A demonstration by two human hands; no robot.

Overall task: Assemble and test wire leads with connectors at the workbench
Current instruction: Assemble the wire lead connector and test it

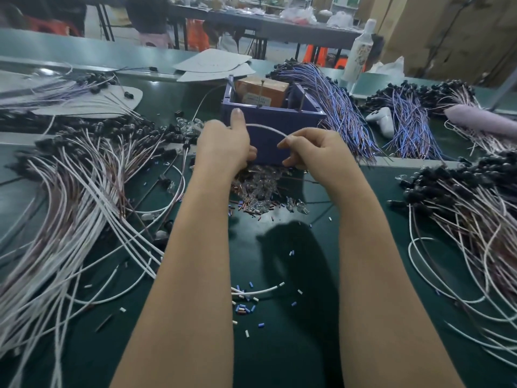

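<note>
A thin white wire lead arcs between my two hands in front of a blue plastic box. My left hand grips one end with its fingers curled and the thumb raised. My right hand pinches the other end between thumb and forefinger. Below my hands lies a heap of small clear connectors on the green workbench. What my left fingers hold besides the wire is hidden.
A large pile of white and brown leads with black caps spreads at the left; a similar pile lies at the right. Blue-purple leads sit behind the box. A white controller, a bottle and scattered sleeve bits lie around.
</note>
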